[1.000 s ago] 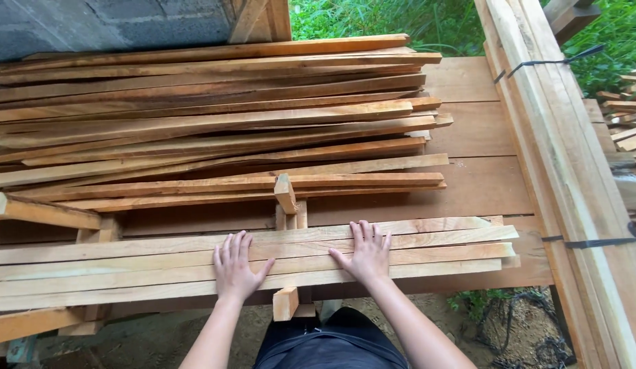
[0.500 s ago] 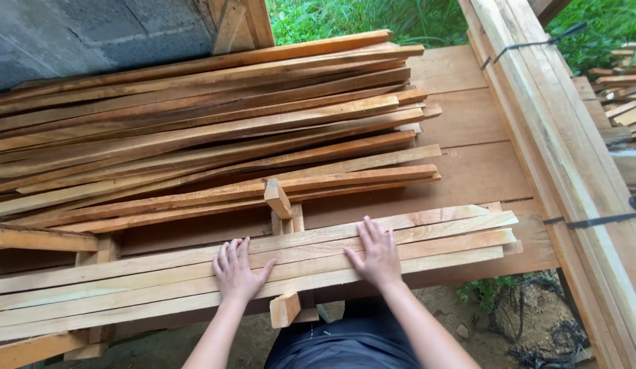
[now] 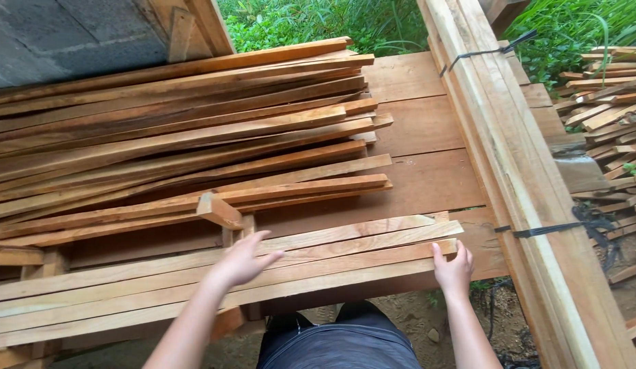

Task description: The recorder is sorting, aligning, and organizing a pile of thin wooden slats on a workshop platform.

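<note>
Left hand [image 3: 241,261] lay flat, unclenched, on pale slats [image 3: 195,280] at 6 o'clock; right hand [image 3: 454,268] cupped their end at 4 o'clock, seemingly squaring; next likely needed even pushing

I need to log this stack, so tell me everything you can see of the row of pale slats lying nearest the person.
The pale slats are long, thin strips of light, freshly sawn wood, laid side by side in one flat row running left to right, slightly uphill to the right. They rest on short wooden supports and the plank platform, in front of a larger heap of redder strips. The left hand lies flat on top; the right hand cups their right ends.
</note>
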